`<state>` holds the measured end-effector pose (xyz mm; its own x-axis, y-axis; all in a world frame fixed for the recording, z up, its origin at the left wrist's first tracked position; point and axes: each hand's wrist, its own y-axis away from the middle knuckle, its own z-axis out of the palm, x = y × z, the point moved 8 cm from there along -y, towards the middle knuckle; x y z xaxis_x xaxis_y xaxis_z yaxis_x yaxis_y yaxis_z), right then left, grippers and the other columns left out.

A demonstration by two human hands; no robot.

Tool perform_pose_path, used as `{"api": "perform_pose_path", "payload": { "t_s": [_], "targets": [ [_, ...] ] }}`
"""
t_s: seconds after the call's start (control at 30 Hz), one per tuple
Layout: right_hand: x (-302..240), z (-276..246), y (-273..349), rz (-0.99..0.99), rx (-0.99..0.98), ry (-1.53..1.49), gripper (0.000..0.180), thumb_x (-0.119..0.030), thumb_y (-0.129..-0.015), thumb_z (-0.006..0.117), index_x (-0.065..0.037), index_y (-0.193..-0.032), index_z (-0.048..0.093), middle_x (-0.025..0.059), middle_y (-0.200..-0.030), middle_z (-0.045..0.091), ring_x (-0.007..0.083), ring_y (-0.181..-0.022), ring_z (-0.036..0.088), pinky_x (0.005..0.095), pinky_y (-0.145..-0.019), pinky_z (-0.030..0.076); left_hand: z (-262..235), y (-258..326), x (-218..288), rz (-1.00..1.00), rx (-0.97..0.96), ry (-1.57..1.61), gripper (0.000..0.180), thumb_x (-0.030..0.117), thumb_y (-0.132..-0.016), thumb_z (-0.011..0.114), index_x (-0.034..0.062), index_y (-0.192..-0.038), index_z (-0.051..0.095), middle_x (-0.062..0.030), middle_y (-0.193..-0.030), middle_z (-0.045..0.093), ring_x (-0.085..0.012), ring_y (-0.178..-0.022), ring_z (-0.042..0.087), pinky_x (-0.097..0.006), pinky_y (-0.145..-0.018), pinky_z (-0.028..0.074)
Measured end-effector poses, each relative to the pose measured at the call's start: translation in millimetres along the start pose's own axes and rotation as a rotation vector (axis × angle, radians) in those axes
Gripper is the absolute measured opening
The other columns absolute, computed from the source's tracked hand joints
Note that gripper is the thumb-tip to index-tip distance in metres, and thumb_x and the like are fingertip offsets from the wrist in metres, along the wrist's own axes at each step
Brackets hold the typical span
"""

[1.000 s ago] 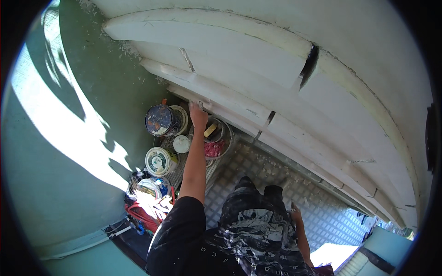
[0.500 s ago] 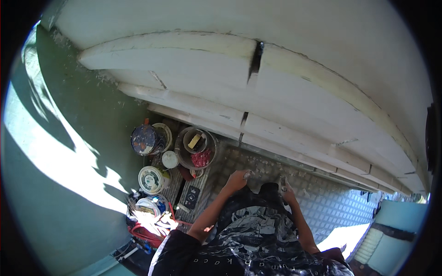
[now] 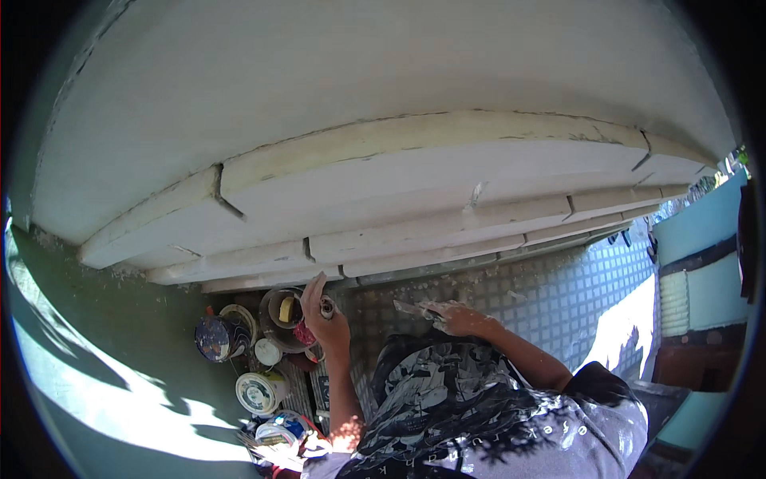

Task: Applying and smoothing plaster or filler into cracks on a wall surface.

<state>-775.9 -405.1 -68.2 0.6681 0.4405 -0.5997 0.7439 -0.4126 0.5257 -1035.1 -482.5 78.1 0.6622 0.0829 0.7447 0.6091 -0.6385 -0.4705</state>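
Left hand (image 3: pixel 328 324) shifted toward basin (image 3: pixel 290 341); its grip curls around small round-ended object (image 3: pixel 326 306). Right hand (image 3: pixel 461 318) grasps flat blade (image 3: pixel 406 307): probably light, stiff, best held behind edge.

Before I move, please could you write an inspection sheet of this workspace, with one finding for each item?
Surface: grey tiled floor, pale-specked in places.
Job's things: thin flat tool; round grey tub containing yellow rectangular block and pinkish-red material.
Clutter: paint-spattered dark bucket, white-lidded round bucket, beside green wall.
Hands: right hand grips the tool; left hand is at a small round-ended object, grip unclear.
Cables: nothing clearly seen.
Surroundings: long pale ledges with dark gaps; sunlight on the wall.
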Motion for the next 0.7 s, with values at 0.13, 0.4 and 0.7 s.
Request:
{"api": "perform_pose_path", "payload": {
  "t_s": [0.13,0.4,0.7],
  "targets": [
    [15.4,-5.3,25.6,0.029,0.077,-0.029,0.062,-0.028,-0.093,0.055,-0.017,-0.149,0.033,0.0147,-0.148,0.043,0.0354,-0.132,0.044,0.0487,-0.111,0.033,53.5,-7.1,78.9,0.404,-0.270,-0.130,0.066,-0.011,-0.072,0.053,0.0144,-0.133,0.057,-0.0059,-0.144,0.048,-0.0302,-0.137,0.042,-0.048,-0.107,0.034],
    [73.2,-17.3,80.5,0.166,0.280,-0.258,0.064,-0.028,-0.093,0.060,-0.019,-0.150,0.033,0.0167,-0.145,0.046,0.0368,-0.131,0.046,0.0483,-0.112,0.032,135.6,-0.1,98.5,0.481,-0.592,-0.299,0.079,-0.009,-0.074,0.056,0.0156,-0.147,0.039,-0.0065,-0.155,0.034,-0.0273,-0.145,0.027,-0.047,-0.114,0.025],
    [133.3,-9.8,182.5,0.416,0.614,-0.435,0.062,-0.022,-0.090,0.063,-0.018,-0.147,0.039,0.0138,-0.137,0.054,0.0356,-0.123,0.052,0.0438,-0.106,0.038,76.1,-16.3,20.9,0.250,-0.351,-0.670,0.078,-0.006,-0.079,0.053,0.0153,-0.151,0.031,-0.0043,-0.157,0.033,-0.0244,-0.147,0.024,-0.052,-0.113,0.020]
  ]
}}
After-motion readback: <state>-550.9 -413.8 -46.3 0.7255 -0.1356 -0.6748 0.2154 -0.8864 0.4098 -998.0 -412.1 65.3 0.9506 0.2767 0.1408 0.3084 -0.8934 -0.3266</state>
